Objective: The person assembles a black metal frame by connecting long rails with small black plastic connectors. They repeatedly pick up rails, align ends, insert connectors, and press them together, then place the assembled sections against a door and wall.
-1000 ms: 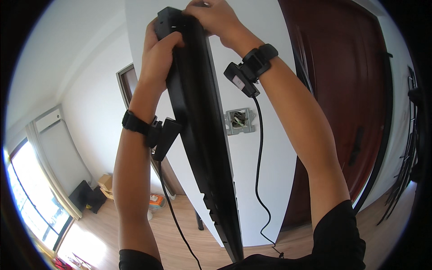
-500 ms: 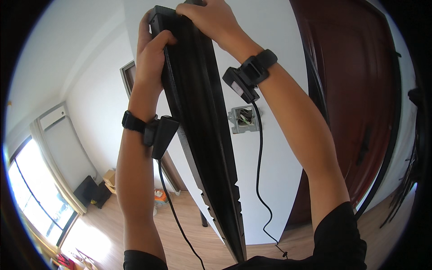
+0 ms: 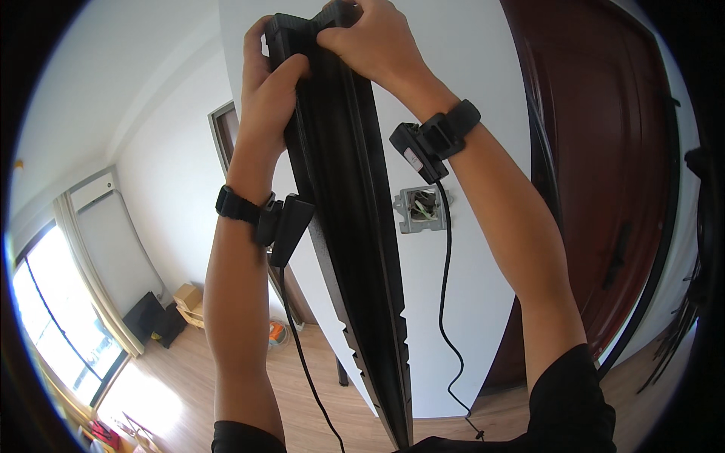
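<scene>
A long black metal channel with notched edges near its lower end stands steeply in front of me. Its lower end runs toward my body at the bottom of the head view. My left hand grips the upper left side, thumb over the channel's edge and fingers behind. On the upper right side my right hand is closed, its thumb bent across the front by the top; its fingertips are partly cut off by the view. Two ribbed black end pieces show at the top.
Behind the channel is a white wall with an open metal wiring box. A dark red door stands to the right. Cables hang from the black devices strapped to my wrists. Cardboard boxes sit far left near a window.
The whole view has shifted a little, so the channel, hands and wall box appear slightly further right and lower. More of the channel's top end shows. Both hands keep their hold.
</scene>
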Available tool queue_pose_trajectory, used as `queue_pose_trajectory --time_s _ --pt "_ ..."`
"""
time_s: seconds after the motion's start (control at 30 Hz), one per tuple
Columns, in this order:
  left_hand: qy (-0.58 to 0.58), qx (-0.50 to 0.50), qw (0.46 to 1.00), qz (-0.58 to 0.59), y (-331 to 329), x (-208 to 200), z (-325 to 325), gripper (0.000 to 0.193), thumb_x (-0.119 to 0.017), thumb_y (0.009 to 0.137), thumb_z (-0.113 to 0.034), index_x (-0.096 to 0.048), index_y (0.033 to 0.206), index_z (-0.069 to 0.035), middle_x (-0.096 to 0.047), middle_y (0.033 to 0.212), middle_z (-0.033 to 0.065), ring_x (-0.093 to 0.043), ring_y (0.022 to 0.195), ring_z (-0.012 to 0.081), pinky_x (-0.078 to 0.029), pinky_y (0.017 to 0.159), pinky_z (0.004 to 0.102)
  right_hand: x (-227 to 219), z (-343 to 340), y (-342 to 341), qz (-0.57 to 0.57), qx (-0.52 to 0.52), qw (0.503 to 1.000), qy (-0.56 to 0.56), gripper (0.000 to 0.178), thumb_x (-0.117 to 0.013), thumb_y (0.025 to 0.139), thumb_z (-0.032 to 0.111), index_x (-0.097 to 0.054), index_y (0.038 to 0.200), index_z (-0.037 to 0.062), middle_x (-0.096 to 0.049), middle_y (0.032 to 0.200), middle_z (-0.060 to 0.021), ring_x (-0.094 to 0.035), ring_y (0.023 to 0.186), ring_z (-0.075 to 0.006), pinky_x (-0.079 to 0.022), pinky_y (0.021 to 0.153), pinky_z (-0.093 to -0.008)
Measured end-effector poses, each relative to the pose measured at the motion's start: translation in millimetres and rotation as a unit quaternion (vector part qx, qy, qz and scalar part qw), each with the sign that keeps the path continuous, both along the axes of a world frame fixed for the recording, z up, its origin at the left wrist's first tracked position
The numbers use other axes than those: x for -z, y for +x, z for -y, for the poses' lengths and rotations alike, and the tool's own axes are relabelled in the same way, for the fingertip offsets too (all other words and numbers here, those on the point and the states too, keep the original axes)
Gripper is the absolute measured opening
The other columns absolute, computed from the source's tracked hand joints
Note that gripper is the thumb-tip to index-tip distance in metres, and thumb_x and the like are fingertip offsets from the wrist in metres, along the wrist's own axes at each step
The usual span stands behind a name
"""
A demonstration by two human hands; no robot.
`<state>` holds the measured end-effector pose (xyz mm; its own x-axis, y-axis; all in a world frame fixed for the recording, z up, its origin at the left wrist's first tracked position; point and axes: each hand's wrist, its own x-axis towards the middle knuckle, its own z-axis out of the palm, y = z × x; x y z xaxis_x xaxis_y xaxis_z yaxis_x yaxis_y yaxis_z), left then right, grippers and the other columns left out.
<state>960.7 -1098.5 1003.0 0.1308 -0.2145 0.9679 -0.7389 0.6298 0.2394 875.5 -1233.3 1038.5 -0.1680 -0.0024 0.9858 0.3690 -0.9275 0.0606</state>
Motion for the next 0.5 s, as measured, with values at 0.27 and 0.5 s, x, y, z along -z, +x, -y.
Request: queue_pose_trajectory --time_s 0.27,0.5 --pt "-0.022 -0.045 0.999 -0.014 -3.1 1.3 -0.8 0.067 -0.057 0.090 -0.002 -0.034 0.153 -0.009 -0.060 0.088 0.0053 -0.061 0.077 0.0118 -0.053 0.067 0.0272 3.4 -5.4 -11.1 -0.020 -0.014 1.000 -0.002 0.049 -0.077 0.074 0.022 -0.067 0.113 -0.0053 -0.072 0.097 -0.0209 -0.073 0.084 -0.0316 -0.060 0.079 -0.0378" --pt "-0.010 0.015 0.999 -0.038 0.2 -3.8 7.3 0.066 -0.056 0.090 -0.001 -0.033 0.152 -0.009 -0.062 0.090 0.0059 -0.060 0.078 0.0113 -0.052 0.069 0.0271 13.7 -4.6 -9.3 -0.021 -0.086 0.996 0.012 0.058 -0.078 0.073 0.021 -0.060 0.121 -0.0062 -0.069 0.103 -0.0205 -0.071 0.087 -0.0299 -0.060 0.077 -0.0366"
